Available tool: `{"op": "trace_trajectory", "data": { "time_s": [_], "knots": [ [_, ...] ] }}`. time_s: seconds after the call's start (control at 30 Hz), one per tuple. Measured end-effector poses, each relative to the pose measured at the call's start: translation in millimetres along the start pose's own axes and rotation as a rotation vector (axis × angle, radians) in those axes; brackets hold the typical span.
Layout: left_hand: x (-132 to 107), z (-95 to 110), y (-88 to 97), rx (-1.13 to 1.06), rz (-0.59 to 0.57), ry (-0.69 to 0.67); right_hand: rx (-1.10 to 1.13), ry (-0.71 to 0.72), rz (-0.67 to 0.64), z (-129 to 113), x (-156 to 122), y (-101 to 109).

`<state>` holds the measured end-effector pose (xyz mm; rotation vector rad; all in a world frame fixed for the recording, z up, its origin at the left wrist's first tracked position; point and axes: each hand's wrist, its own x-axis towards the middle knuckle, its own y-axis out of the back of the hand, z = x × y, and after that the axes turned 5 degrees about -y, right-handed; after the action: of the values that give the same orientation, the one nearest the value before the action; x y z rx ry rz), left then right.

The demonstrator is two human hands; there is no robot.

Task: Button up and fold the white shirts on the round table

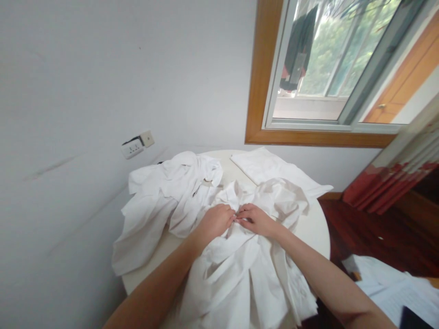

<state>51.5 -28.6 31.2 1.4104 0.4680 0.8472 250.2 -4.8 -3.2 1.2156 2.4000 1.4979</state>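
Observation:
A crumpled white shirt (236, 274) lies across the round table (320, 228), its lower part hanging toward me over the near edge. My left hand (217, 221) pinches the cloth near the collar, fingers pressed together. Close by on the other side, my right hand (255, 219) grips the same front edge, and the fingertips of both hands almost touch. Whatever small part lies between the fingertips is hidden. Left of the hands, a second white garment (154, 196) is heaped and droops over the table's left side.
A flat folded white cloth (274, 167) rests at the table's back right. The wall with a socket (133, 148) runs along the left and back. A wood-framed window (252, 100) and a red-and-beige curtain (387, 169) are to the right. Papers (394, 288) lie at lower right.

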Motion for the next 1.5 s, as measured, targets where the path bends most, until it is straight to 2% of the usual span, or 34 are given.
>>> {"op": "trace_trajectory", "data": {
  "time_s": [0.07, 0.13, 0.23, 0.3, 0.37, 0.43, 0.5, 0.53, 0.6, 0.67, 0.73, 0.83, 1.07, 1.13, 1.23, 1.33, 1.43, 1.5],
  "knots": [
    [0.4, 1.3, -6.2, 0.020, -0.015, 0.036, 0.033, -0.061, 0.033, 0.0, 0.4, 0.1],
    [0.4, 0.4, -5.9, -0.005, 0.025, 0.039, 0.041, -0.179, 0.120, 2.9, 1.5, -1.1],
    [0.0, -6.6, 3.0, -0.118, 0.158, 0.102, 0.072, -0.376, 0.256, 13.5, 4.1, -5.5],
    [-0.8, -17.2, 10.5, -0.183, 0.300, 0.204, 0.138, -0.465, 0.275, 21.8, 5.3, -8.9],
    [-2.1, -32.5, 15.5, -0.163, 0.453, 0.284, 0.184, -0.497, 0.266, 27.2, 5.3, -11.7],
    [-3.3, -50.3, 15.2, -0.066, 0.580, 0.315, 0.176, -0.460, 0.261, 27.5, 4.1, -13.5],
    [-3.8, -67.2, 9.0, 0.015, 0.638, 0.330, 0.124, -0.378, 0.235, 23.4, 2.5, -14.3],
    [-3.7, -74.3, 4.3, 0.023, 0.635, 0.338, 0.089, -0.335, 0.210, 20.6, 1.7, -14.3],
    [-2.9, -84.3, -5.6, -0.025, 0.556, 0.349, 0.021, -0.264, 0.152, 15.6, 0.8, -13.9],
    [-1.6, -88.3, -13.0, -0.113, 0.442, 0.334, -0.015, -0.214, 0.107, 13.0, 0.5, -13.3],
    [-0.2, -87.4, -15.9, -0.216, 0.385, 0.300, -0.011, -0.185, 0.089, 12.6, 0.4, -12.7],
    [1.6, -82.7, -14.9, -0.411, 0.407, 0.282, 0.030, -0.201, 0.113, 13.6, 0.2, -12.4],
    [4.9, -77.5, -14.8, -0.867, 0.526, 0.389, 0.099, -0.401, 0.221, 21.8, 1.8, -16.3],
    [5.1, -76.7, -15.8, -0.959, 0.549, 0.425, 0.088, -0.385, 0.227, 22.9, 2.8, -16.5],
    [5.0, -75.1, -16.2, -1.082, 0.599, 0.492, 0.068, -0.277, 0.168, 19.1, 3.4, -13.5],
    [5.0, -72.5, -14.6, -1.209, 0.615, 0.550, 0.067, -0.239, 0.146, 13.6, 4.2, -3.4],
    [5.5, -69.6, -11.4, -1.265, 0.618, 0.598, -0.074, -0.342, 0.206, 16.5, 10.2, 16.3],
    [5.8, -68.3, -9.7, -1.272, 0.620, 0.613, -0.238, -0.431, 0.178, 23.9, 19.3, 31.1]
  ]
}}
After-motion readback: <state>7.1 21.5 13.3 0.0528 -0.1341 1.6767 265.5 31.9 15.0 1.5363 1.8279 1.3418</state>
